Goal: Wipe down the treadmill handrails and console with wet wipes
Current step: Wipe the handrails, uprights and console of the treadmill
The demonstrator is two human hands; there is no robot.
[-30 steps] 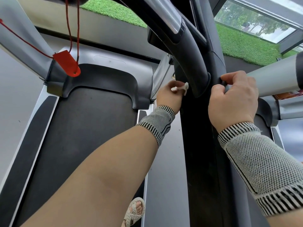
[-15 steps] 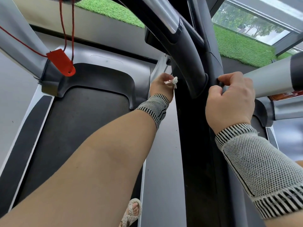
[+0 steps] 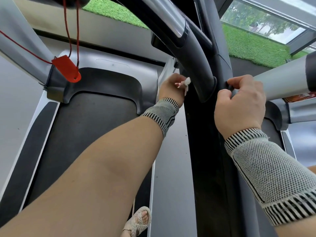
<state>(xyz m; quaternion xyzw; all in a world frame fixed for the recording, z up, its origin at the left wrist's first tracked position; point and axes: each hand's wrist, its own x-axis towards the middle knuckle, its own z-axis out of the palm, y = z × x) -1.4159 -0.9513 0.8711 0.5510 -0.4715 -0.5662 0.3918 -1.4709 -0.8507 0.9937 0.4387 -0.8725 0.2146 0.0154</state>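
Since a second ago my left hand (image 3: 169, 88) has slid the bunched wet wipe (image 3: 187, 82), pinched in its fingers, along the black upright's (image 3: 205, 151) left edge while my right hand (image 3: 239, 106) stays clamped around it; handrail (image 3: 193, 53) and console likely remain.

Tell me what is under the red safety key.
Under the red safety key lie the grey motor cover and the dark belt. The cover's patch right behind the key is hidden.

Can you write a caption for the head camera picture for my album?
Left hand holds a white wipe beside the black handrail; right hand grips the upright post.
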